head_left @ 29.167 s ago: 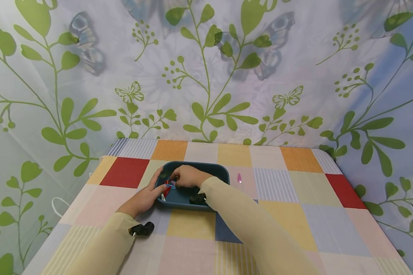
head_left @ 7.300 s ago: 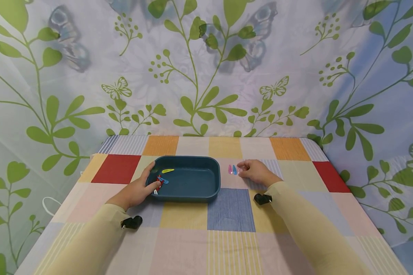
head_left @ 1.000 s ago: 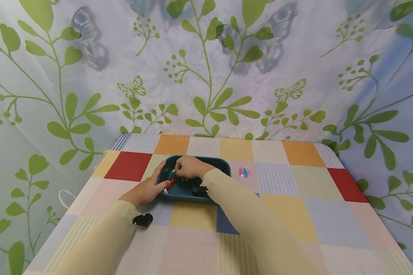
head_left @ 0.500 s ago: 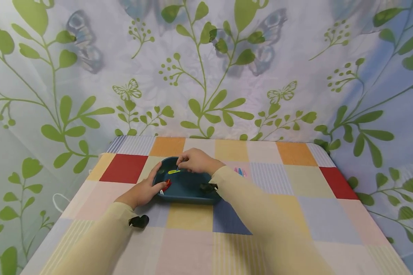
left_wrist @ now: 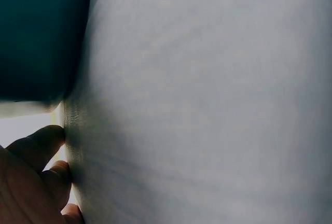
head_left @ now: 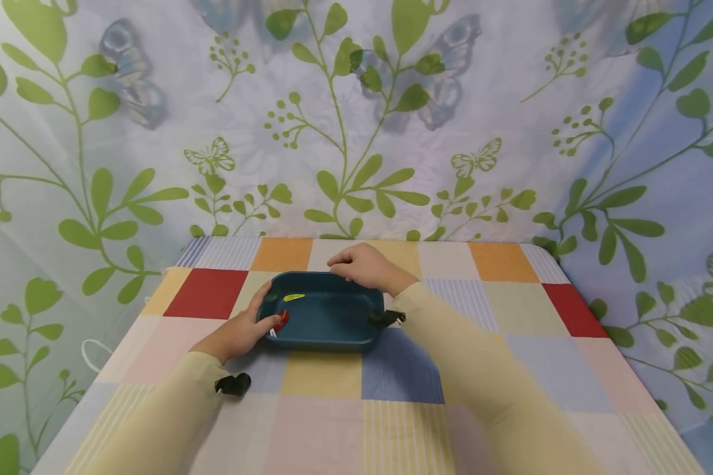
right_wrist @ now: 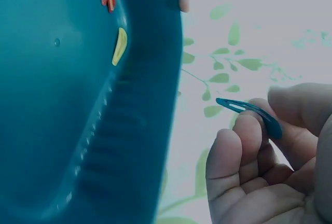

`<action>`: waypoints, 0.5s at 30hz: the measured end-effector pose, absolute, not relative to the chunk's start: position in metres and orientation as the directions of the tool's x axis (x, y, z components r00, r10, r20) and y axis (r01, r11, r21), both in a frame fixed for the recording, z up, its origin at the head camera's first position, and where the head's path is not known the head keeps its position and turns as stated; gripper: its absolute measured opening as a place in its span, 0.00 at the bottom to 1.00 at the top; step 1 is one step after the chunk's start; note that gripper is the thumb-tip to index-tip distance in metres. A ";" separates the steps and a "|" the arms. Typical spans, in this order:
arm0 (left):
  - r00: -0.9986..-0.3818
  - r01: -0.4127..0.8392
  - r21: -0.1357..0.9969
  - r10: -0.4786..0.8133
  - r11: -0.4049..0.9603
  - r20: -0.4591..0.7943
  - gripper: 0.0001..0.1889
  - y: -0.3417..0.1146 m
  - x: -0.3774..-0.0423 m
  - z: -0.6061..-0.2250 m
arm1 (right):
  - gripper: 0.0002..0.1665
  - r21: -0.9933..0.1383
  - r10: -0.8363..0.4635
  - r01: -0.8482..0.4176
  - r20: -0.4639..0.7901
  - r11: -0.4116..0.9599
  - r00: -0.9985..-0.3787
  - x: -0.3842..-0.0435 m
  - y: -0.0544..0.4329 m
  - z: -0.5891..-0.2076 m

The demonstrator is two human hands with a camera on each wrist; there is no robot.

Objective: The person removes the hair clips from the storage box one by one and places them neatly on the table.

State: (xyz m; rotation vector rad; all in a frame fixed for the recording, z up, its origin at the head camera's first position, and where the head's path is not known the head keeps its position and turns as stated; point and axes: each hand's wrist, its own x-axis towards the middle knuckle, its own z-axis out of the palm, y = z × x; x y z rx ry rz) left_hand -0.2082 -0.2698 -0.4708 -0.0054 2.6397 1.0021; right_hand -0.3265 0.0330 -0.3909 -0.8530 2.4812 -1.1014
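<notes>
Across the near side of a patchwork-covered table (head_left: 311,429), reaches forward in a beige left sleeve (head_left: 160,412) and a matching right sleeve (head_left: 487,389). Just beyond, grips the left wall of a dark teal tray (head_left: 333,341) in the left hand (head_left: 237,335), with thumb over the rim and fingers along the outside. Beside that thumb, touching or nearly so, on the tray floor: a red hair clip (head_left: 283,318) and, partly in view, a white one (head_left: 274,332); liable to be dragged along by any shift of the thumb. Near the tray's far wall, apart from those, a yellow hair clip (head_left: 294,297). Above the far rim, toward the right end, pinches a blue hair clip (right_wrist: 254,114) in the right hand (head_left: 365,265), with fingers narrowed on its broad end and the slim tip free. Risks, by the look of that hold, a drop into the tray or onto the table, through too light a pinch on so small a piece. Risks too a shunt to the tray from the low-slung right wrist camera (head_left: 386,318), given any easing of the left grip. Behind everything: a pale curtain (head_left: 226,99) of green leaves and butterflies.
</notes>
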 end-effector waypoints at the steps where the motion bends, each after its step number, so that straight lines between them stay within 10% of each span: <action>1: -0.949 -0.115 0.649 0.109 0.752 -0.295 0.49 -0.270 -0.208 -0.471 | 0.19 -0.755 -0.612 -0.382 -0.032 0.533 -0.790 -0.326 0.038 -0.389; 15: -0.947 -0.113 0.630 0.108 0.768 -0.301 0.48 -0.267 -0.207 -0.469 | 0.13 -0.920 -0.464 -0.132 -0.060 0.370 -0.884 -0.329 0.104 -0.390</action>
